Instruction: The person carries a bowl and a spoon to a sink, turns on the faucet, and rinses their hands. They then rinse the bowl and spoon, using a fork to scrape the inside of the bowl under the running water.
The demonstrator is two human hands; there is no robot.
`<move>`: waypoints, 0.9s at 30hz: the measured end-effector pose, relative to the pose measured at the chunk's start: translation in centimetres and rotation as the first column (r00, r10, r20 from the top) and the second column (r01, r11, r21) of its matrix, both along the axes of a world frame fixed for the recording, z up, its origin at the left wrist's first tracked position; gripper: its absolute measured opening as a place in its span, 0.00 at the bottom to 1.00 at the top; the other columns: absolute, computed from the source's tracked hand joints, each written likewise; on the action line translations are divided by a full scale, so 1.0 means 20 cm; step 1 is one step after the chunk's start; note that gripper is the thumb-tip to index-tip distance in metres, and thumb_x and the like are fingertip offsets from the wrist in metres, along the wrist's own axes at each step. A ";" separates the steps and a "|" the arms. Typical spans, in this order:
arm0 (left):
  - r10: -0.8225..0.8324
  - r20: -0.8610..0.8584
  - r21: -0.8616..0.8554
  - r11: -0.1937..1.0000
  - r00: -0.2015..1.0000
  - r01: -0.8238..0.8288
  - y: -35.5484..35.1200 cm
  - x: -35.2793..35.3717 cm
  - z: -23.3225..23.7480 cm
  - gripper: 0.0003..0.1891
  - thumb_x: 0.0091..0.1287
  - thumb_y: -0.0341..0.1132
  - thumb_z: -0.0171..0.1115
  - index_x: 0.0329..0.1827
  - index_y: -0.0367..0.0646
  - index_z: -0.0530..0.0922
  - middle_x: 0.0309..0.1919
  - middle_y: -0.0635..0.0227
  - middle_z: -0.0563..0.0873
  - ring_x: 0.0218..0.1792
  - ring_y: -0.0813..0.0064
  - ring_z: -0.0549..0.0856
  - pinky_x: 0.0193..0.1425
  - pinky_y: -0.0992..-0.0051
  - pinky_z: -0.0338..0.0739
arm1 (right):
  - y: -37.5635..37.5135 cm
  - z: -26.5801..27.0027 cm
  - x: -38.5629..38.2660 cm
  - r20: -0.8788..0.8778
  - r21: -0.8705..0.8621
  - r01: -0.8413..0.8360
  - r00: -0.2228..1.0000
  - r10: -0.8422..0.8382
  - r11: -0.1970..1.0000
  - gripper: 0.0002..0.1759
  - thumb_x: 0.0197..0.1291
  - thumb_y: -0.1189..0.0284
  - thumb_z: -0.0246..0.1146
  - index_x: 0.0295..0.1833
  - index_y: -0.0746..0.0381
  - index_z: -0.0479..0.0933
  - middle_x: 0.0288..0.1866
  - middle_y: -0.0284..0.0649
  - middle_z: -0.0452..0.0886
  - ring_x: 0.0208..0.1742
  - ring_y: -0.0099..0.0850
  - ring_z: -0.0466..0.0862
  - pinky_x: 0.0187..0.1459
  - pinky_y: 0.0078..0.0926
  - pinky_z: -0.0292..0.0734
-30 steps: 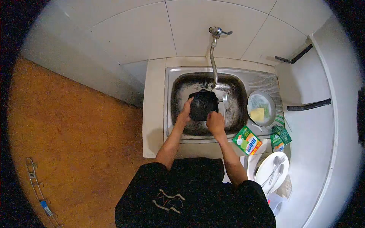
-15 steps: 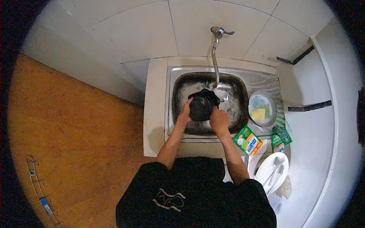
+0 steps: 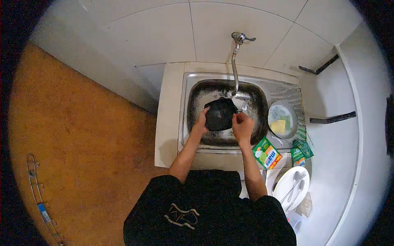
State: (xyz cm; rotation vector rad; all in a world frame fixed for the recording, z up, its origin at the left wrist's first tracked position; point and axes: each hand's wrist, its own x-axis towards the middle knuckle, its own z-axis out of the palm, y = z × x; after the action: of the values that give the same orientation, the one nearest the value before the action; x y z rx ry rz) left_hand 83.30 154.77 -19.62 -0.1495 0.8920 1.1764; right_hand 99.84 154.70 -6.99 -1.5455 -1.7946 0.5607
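Observation:
A black bowl [image 3: 221, 115] is held up over the sink under the tap's spout, its dark rounded side facing me. My left hand [image 3: 201, 122] grips its left edge, thumb up on the near side. Against the bowl's right edge, my right hand [image 3: 243, 126] is closed, its fingers curled and pinched at the rim. Part of the fingertips is hidden. Behind the bowl a fork [image 3: 244, 106] lies in the sink, with a small grey piece beside it.
The steel sink [image 3: 262, 88] has a tap [image 3: 234, 61] above. On its drainboard stands a pan [image 3: 292, 112] with suds and a yellow sponge [image 3: 278, 126]. Green packets [image 3: 266, 153] lie at the front right, near a white plate [image 3: 283, 180] with spoons and a fork.
The bowl has turned slightly in my hands. My right hand has shifted its grip at the right edge, fingers now higher and pinched. The left hand keeps its hold.

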 end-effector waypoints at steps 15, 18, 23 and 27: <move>-0.202 -0.559 -0.165 0.978 0.804 0.131 0.04 0.07 -0.18 0.29 0.60 0.47 0.47 0.62 0.41 0.59 0.55 0.54 0.70 0.53 0.57 0.72 0.57 0.61 0.64 | 0.06 0.03 0.23 -0.055 -0.064 -0.067 0.996 0.064 0.996 0.08 0.57 0.73 0.53 0.34 0.68 0.74 0.22 0.49 0.75 0.21 0.39 0.77 0.24 0.30 0.68; -0.201 -0.977 -0.175 0.945 0.067 0.278 0.04 0.08 -0.17 0.30 0.61 0.47 0.47 0.64 0.41 0.55 0.54 0.50 0.70 0.55 0.50 0.69 0.60 0.61 0.61 | 0.07 0.00 0.29 -0.048 -0.021 -0.097 0.994 0.096 0.995 0.08 0.56 0.73 0.54 0.37 0.66 0.75 0.24 0.51 0.77 0.23 0.45 0.77 0.24 0.36 0.70; -0.318 -0.924 -0.373 0.872 -0.214 0.318 0.09 0.12 0.33 0.28 0.60 0.44 0.50 0.62 0.41 0.58 0.45 0.44 0.73 0.48 0.45 0.72 0.51 0.56 0.66 | 0.08 -0.03 0.34 -0.098 -0.113 -0.125 0.989 0.114 0.986 0.10 0.59 0.72 0.52 0.37 0.68 0.74 0.24 0.46 0.78 0.23 0.34 0.79 0.25 0.28 0.72; -0.280 -0.865 -0.424 0.852 -0.417 0.307 0.08 0.15 0.51 0.27 0.58 0.41 0.53 0.60 0.41 0.60 0.41 0.45 0.73 0.43 0.46 0.74 0.44 0.52 0.68 | 0.08 -0.19 0.35 -0.155 -0.090 -0.158 0.977 0.143 0.983 0.10 0.59 0.71 0.52 0.38 0.67 0.74 0.24 0.44 0.78 0.23 0.33 0.80 0.25 0.27 0.72</move>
State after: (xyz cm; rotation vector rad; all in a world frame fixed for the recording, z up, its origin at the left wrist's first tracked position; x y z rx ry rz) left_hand 86.38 156.45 -9.38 1.4012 2.2682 0.4047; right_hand 106.93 156.32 -10.72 -1.4013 -1.8023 0.8303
